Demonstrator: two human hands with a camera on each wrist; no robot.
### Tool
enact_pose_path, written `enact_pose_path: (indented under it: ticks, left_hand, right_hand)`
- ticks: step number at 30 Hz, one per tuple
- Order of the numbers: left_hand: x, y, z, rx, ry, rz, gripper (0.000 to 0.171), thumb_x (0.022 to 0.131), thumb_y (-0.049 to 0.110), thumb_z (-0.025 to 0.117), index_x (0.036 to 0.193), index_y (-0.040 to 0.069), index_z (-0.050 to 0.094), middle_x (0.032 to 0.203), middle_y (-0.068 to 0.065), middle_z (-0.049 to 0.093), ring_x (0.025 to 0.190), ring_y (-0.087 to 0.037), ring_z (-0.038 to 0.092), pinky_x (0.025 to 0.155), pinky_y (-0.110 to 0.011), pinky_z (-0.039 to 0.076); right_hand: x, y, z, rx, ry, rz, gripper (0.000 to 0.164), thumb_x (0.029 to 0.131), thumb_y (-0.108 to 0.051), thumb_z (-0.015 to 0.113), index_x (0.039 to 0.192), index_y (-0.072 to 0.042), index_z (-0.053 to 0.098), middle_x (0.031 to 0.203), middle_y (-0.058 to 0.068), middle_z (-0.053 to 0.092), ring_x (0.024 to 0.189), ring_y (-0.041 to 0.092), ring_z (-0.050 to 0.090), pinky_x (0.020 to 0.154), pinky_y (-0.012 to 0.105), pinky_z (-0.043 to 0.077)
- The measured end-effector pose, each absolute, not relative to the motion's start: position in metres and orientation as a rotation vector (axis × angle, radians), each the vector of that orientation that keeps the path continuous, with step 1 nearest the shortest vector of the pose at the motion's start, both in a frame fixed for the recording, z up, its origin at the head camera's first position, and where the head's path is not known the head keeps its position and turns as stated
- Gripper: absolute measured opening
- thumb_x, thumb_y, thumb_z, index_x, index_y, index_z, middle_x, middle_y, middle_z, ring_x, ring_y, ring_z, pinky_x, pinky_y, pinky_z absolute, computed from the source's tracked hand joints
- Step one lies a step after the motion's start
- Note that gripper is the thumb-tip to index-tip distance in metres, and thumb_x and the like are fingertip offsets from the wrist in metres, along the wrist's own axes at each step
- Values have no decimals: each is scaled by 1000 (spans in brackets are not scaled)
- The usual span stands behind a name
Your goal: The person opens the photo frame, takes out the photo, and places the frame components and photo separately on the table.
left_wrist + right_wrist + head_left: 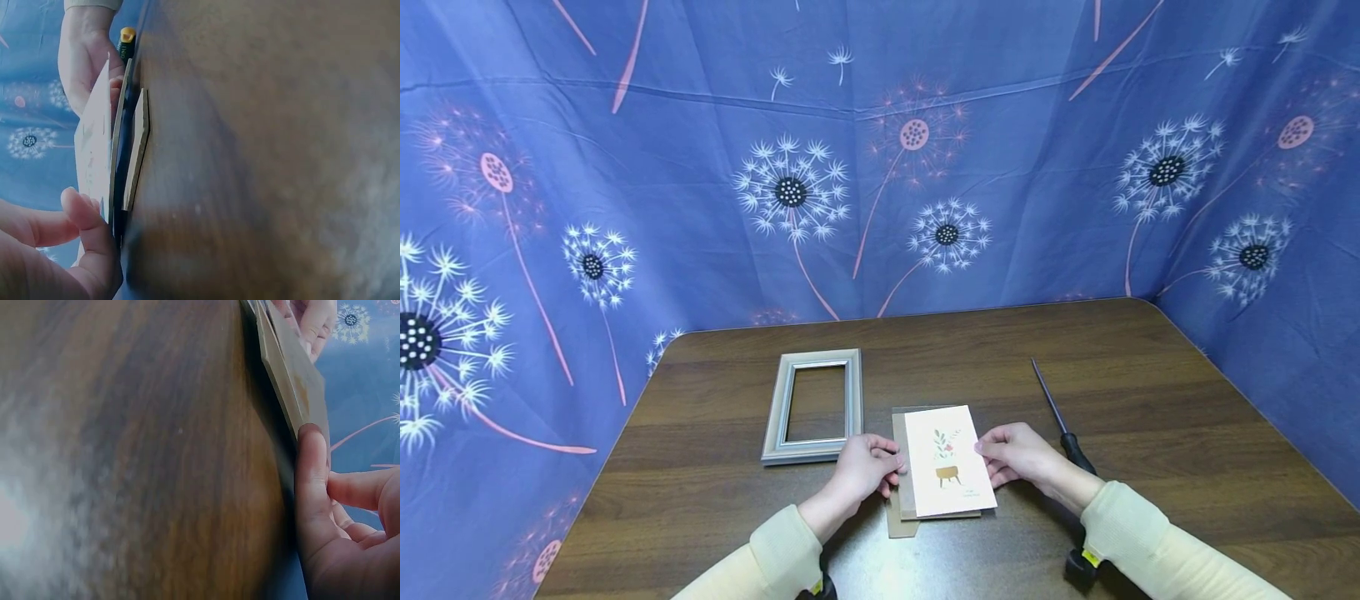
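A white card (950,460) printed with a potted plant lies over a grey-brown backing board (904,492), whose left strip shows beside it. My right hand (1022,457) pinches the card's right edge between thumb and fingers; in the right wrist view, the thumb (310,456) presses against the card's face. At the left side my left hand (867,468) grips the edge of the board, fingers curled. Another thin brown piece (901,525) pokes out under the stack. Seen edge-on in the left wrist view, the card (94,144) stands slightly apart from the board.
An empty silver-grey picture frame (775,417) lies to the left, close to my left hand. A screwdriver (1051,400) with a black handle lies on the right, partly behind my right wrist. Dandelion-printed blue cloth (880,192) hangs around the wooden table (700,500).
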State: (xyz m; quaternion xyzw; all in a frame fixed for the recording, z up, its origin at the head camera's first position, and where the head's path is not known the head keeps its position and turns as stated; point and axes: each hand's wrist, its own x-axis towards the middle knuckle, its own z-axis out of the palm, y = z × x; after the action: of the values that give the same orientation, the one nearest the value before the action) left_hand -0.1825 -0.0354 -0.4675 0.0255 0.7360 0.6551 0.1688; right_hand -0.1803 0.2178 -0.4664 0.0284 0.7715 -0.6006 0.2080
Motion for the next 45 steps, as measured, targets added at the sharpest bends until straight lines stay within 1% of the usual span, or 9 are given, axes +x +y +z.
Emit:
enact_pose_path:
  ticks: [5, 12, 21, 27, 30, 39, 45]
  left_hand:
    - [-182, -36, -468, 86, 2106, 1846, 18, 87, -6, 58, 103, -13, 56, 76, -15, 67, 49, -6, 54, 37, -16, 44]
    - [-183, -36, -469, 89, 2112, 1832, 17, 87, -5, 59, 102, -12, 57, 76, -15, 68, 50, -7, 56, 38, -18, 47]
    - [-181, -36, -468, 178, 2160, 1826, 17, 86, -7, 60, 101, -14, 55, 74, -17, 67, 48, -9, 56, 41, -25, 53]
    - [-181, -36, -466, 212, 2204, 1767, 18, 84, -9, 60, 100, -13, 54, 70, -16, 65, 45, -9, 57, 44, -29, 56]
    - [-181, -35, -465, 219, 2223, 1739, 19, 83, -10, 61, 100, -13, 54, 69, -16, 64, 44, -9, 57, 44, -30, 56]
    - [-184, -36, -464, 250, 2271, 1685, 21, 83, -8, 63, 100, -13, 53, 70, -13, 65, 42, -9, 58, 44, -30, 56]
    - [-184, -37, -464, 253, 2268, 1674, 23, 82, -8, 63, 101, -14, 51, 70, -14, 64, 42, -9, 57, 44, -30, 56]
  right_hand:
    - [-180, 222, -466, 57, 2183, -1649, 24, 92, -11, 56, 98, 12, 59, 65, 5, 61, 55, 11, 60, 52, 25, 57]
    - [-179, 228, -466, 101, 2269, -1576, 21, 89, -12, 59, 92, 9, 61, 64, 6, 61, 53, 12, 60, 51, 25, 57]
    - [-176, 245, -460, 94, 2311, -1558, 21, 89, -11, 58, 92, 9, 62, 64, 5, 61, 54, 12, 60, 51, 27, 57]
    - [-175, 253, -452, 144, 2388, -1494, 19, 89, -11, 59, 93, 8, 62, 66, 7, 62, 56, 15, 61, 53, 29, 57]
    - [-173, 258, -448, 125, 2413, -1473, 18, 89, -9, 59, 93, 8, 61, 66, 8, 62, 56, 17, 62, 53, 31, 58]
    - [-170, 268, -438, 93, 2481, -1416, 15, 88, -6, 59, 91, 9, 61, 65, 8, 62, 55, 17, 63, 52, 32, 58]
    - [-170, 273, -432, 117, 2508, -1377, 14, 89, -5, 58, 91, 8, 62, 65, 7, 62, 56, 17, 63, 53, 32, 58]
